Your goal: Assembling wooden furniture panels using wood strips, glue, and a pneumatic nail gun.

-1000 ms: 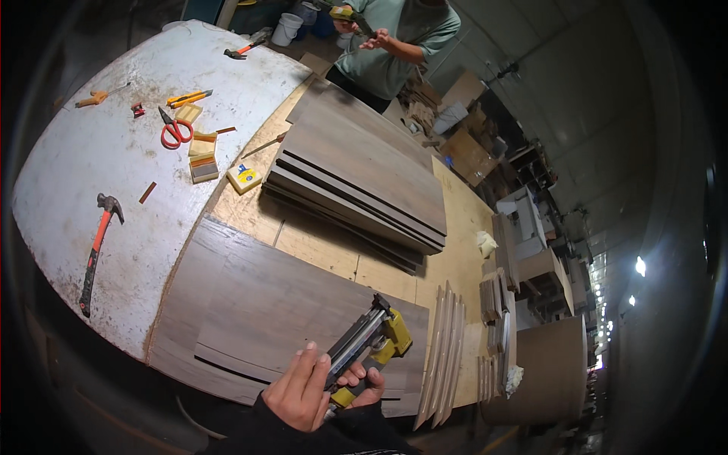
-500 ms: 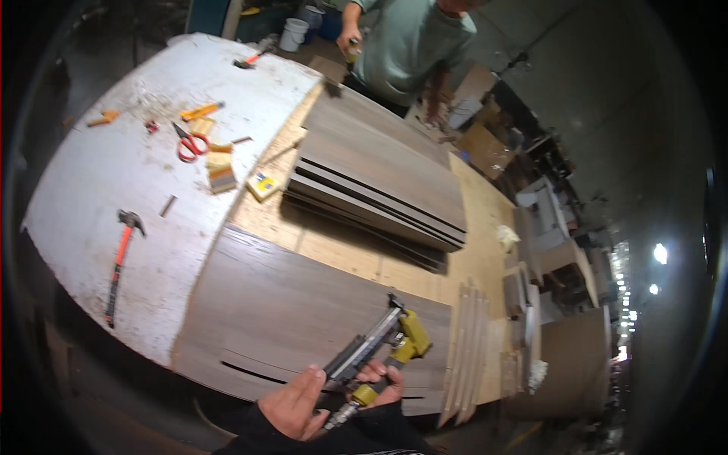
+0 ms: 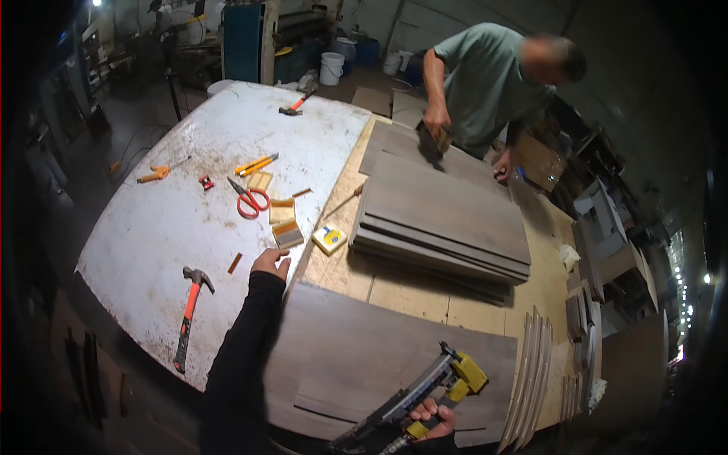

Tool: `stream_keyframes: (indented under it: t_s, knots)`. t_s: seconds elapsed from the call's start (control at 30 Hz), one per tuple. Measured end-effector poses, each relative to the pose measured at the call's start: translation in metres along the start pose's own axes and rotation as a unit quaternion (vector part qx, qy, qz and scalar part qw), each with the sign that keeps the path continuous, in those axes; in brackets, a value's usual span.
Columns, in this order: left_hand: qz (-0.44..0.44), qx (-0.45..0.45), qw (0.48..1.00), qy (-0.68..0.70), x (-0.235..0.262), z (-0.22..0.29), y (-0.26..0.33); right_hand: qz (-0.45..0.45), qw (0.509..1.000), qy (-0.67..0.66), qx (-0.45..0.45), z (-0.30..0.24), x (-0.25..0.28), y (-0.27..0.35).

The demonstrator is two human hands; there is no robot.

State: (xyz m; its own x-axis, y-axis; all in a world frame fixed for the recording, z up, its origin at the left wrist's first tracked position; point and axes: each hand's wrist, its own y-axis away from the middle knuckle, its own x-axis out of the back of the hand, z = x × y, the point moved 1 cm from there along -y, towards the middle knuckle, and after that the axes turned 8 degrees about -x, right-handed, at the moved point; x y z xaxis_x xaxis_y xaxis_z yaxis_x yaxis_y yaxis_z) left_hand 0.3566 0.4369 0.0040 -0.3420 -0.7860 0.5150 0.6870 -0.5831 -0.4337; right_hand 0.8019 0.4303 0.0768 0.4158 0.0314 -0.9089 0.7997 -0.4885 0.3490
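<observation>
My right hand (image 3: pixel 428 419) grips a yellow and black nail gun (image 3: pixel 425 387) at the lower edge, its nose lying over a large grey wood panel (image 3: pixel 364 356) in front of me. My left hand (image 3: pixel 270 263), in a black sleeve, stretches out over the white table top (image 3: pixel 152 227). Its fingers are apart and hold nothing. It is close to a small stack of staple strips (image 3: pixel 287 234) and a yellow tape measure (image 3: pixel 329 239).
Red scissors (image 3: pixel 249 201), a red-handled hammer (image 3: pixel 188 311), yellow pencils (image 3: pixel 256 163) and another hammer (image 3: pixel 292 106) lie on the white top. A stack of grey panels (image 3: pixel 447 220) sits further back, where another person (image 3: pixel 485 83) leans over it. Curved wood strips (image 3: pixel 531 371) lie at right.
My left arm has come into view and reached forward to the staple strips. The view has tilted up, showing more of the other person. The nail gun stays in my right hand.
</observation>
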Motion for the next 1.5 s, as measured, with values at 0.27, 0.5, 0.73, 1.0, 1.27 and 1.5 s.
stream_keyframes:
  t_s: [0.27, 0.5, 0.73, 1.0, 1.27, 1.5]
  knots:
    - [0.041, 0.037, 0.98, -0.191, -0.012, -0.077, -0.072, -0.043, 0.996, -0.032, 0.072, -0.016, 0.011, -0.017]
    - [-0.12, 0.206, 0.925, -0.297, 0.074, -0.074, -0.001, 0.069, 0.995, -0.01, 0.065, -0.015, 0.005, -0.04]
    - [-0.128, 0.246, 0.919, -0.279, 0.069, -0.091, -0.002, 0.095, 0.994, -0.001, 0.049, -0.005, -0.009, -0.047]
    - [-0.14, 0.277, 0.897, -0.314, 0.064, -0.061, -0.014, 0.072, 0.995, 0.0, 0.07, -0.006, -0.009, -0.027]
    - [-0.184, 0.241, 0.873, -0.381, 0.05, -0.055, -0.022, 0.01, 0.998, 0.019, 0.065, -0.011, -0.004, -0.01]
    - [-0.074, 0.164, 0.879, -0.441, 0.036, -0.1, -0.006, -0.016, 0.998, 0.04, 0.039, -0.011, 0.007, -0.003]
